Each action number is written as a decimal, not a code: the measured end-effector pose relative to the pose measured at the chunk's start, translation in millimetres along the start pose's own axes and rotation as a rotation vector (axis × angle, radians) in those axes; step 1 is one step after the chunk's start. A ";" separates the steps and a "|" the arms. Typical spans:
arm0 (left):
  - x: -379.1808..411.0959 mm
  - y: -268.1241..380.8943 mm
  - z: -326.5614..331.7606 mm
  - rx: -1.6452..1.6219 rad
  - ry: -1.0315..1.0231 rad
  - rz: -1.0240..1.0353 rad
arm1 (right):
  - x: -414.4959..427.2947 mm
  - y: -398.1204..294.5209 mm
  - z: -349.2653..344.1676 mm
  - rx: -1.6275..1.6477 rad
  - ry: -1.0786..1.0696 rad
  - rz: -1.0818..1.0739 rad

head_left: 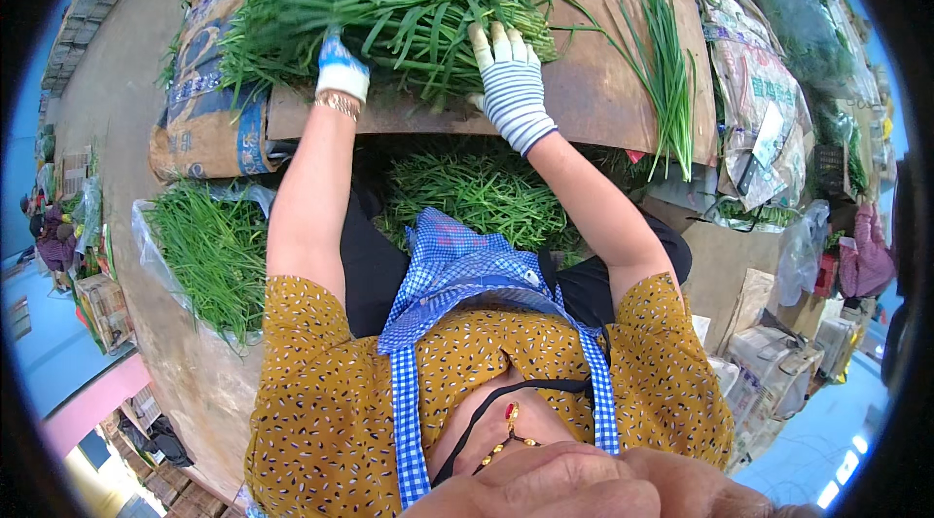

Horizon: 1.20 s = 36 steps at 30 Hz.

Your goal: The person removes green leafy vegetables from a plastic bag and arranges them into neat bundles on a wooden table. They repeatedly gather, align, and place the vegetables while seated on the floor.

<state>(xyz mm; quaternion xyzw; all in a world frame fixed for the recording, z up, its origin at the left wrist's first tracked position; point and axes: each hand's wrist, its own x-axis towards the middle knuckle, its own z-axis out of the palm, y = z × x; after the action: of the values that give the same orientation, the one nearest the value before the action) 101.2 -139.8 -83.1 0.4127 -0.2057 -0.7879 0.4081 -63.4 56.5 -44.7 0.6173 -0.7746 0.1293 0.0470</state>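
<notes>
A thick heap of garlic chives [408,0] lies crosswise on a brown board [598,87] before me. My left hand [343,67], in a blue and white work glove, reaches into the heap's near side, where leaves hide its fingers. My right hand [511,84], in a striped glove with worn fingertips, grips the near stalks by the heap's right end. Its fingers lie over the stalks and the thumb is lower, near the board's front edge. A small separate bunch of chives [668,80] rests at the board's right, apart from both hands.
Loose greens [474,197] lie below the board, between my knees. A plastic bag of greens [208,255] stands at left, near a printed sack [211,109]. On the right, a cleaver [762,142] lies on a woven sack [766,87]. Co-workers sit farther off at both sides.
</notes>
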 end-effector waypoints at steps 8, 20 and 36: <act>-57.9 -3.5 -0.9 -0.010 -0.025 -0.120 | 18.0 15.3 4.5 -0.001 0.032 0.082; -148.1 -122.3 30.2 -0.232 -0.283 -0.413 | 5.0 -16.3 -31.2 0.039 -0.053 0.063; -153.5 -129.0 23.1 -0.271 -0.102 -0.412 | -31.6 -1.1 -17.7 0.167 -0.145 0.313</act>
<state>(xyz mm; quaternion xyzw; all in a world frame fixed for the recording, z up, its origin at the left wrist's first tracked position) 71.3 59.8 -81.1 0.3471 -0.0300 -0.8946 0.2798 -56.5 90.7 -34.8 0.4987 -0.8490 0.1542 -0.0813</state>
